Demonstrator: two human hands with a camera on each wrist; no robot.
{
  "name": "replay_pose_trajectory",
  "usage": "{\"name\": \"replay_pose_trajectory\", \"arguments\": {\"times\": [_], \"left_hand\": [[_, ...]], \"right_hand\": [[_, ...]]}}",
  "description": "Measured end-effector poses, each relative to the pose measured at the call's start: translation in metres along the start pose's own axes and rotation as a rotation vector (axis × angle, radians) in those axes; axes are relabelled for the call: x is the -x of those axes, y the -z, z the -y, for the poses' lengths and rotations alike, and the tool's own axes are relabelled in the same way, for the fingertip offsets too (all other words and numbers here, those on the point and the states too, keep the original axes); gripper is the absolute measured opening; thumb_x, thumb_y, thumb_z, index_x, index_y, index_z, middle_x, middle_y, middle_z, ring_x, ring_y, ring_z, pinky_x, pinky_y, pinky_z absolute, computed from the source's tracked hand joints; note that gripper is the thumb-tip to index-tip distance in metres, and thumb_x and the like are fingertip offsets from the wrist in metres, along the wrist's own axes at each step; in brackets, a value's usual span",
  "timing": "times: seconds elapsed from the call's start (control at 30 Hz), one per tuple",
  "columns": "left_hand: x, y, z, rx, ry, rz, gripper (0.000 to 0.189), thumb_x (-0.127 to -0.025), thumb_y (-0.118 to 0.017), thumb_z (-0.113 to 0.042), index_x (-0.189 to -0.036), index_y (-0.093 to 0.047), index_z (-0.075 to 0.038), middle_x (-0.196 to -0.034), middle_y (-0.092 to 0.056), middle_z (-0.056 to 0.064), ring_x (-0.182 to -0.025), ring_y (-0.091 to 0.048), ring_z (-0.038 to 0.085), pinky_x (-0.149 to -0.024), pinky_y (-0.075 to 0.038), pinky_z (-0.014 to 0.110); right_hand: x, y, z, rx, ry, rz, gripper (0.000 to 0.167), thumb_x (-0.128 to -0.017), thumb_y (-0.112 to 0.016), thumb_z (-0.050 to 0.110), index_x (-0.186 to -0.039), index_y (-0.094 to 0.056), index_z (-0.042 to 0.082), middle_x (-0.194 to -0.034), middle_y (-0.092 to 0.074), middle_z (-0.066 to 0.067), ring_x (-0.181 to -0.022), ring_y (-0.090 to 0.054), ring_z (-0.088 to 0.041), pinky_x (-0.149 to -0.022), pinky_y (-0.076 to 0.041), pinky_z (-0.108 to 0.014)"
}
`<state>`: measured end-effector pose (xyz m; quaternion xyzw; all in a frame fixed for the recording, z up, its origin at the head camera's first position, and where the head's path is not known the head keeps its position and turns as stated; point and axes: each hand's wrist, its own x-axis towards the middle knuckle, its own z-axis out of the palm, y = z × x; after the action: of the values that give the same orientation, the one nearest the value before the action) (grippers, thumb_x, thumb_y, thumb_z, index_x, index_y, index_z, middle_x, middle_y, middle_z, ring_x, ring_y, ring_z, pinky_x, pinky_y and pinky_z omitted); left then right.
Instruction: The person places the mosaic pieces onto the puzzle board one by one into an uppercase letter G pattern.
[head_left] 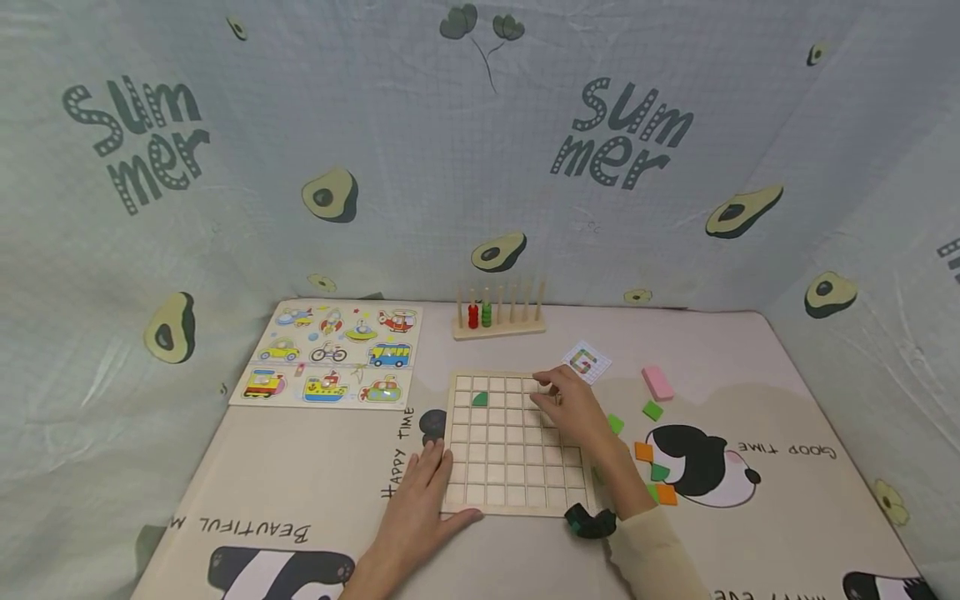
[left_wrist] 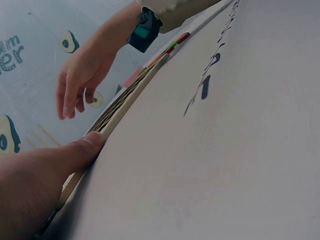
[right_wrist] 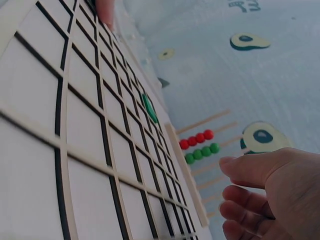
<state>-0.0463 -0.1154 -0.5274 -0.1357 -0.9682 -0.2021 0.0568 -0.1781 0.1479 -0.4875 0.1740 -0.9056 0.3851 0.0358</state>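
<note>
A wooden grid board (head_left: pixel 497 472) lies flat in the middle of the table. One green quarter-round tile (head_left: pixel 480 399) sits in a cell near its far left corner, also seen as a green sliver (right_wrist: pixel 149 108) in the right wrist view. My left hand (head_left: pixel 422 508) rests at the near left corner, fingers along the left side and thumb (left_wrist: pixel 91 141) against the front edge. Above the board's far right part hovers my right hand (head_left: pixel 573 407), fingers loosely bent and thumb apart from them. Nothing shows between its fingers in the right wrist view.
Several green tiles (head_left: pixel 652 410) and orange tiles (head_left: pixel 643 452) lie right of the board, near a pink block (head_left: pixel 657 383). A pattern card (head_left: pixel 588 362) lies beyond my right hand. Behind stand a bead-and-peg rack (head_left: pixel 499 331) and, far left, a vehicle puzzle (head_left: pixel 327 363).
</note>
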Motion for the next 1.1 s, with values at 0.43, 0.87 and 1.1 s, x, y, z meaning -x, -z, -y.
{"name": "replay_pose_trajectory", "arguments": {"times": [0.43, 0.87, 1.1], "left_hand": [[0.001, -0.002, 0.001, 0.015, 0.003, 0.001, 0.095, -0.081, -0.07, -0.066, -0.143, -0.052, 0.003, -0.154, -0.045, 0.019, -0.147, -0.04, 0.033, -0.125, -0.031, 0.048], [0.001, -0.003, 0.001, 0.007, 0.003, -0.012, 0.096, -0.079, -0.07, -0.068, -0.143, -0.052, 0.002, -0.154, -0.046, 0.018, -0.147, -0.04, 0.032, -0.125, -0.032, 0.047], [0.001, -0.001, 0.0, 0.018, 0.008, -0.008, 0.095, -0.08, -0.07, -0.067, -0.142, -0.052, 0.002, -0.154, -0.046, 0.019, -0.147, -0.04, 0.033, -0.124, -0.032, 0.048]], "right_hand": [[0.023, 0.029, -0.025, 0.086, -0.099, -0.045, 0.036, -0.093, -0.072, 0.02, -0.125, -0.066, 0.003, -0.114, -0.064, -0.011, -0.095, -0.063, -0.023, -0.075, -0.058, -0.034], [0.043, 0.048, -0.044, 0.093, -0.251, -0.007, 0.042, -0.095, -0.069, 0.022, -0.132, -0.061, 0.004, -0.121, -0.061, -0.014, -0.103, -0.06, -0.026, -0.079, -0.058, -0.033], [0.053, 0.052, -0.053, 0.144, -0.266, 0.003, 0.041, -0.095, -0.068, 0.022, -0.131, -0.062, 0.003, -0.12, -0.062, -0.014, -0.102, -0.06, -0.028, -0.086, -0.059, -0.041]]}}
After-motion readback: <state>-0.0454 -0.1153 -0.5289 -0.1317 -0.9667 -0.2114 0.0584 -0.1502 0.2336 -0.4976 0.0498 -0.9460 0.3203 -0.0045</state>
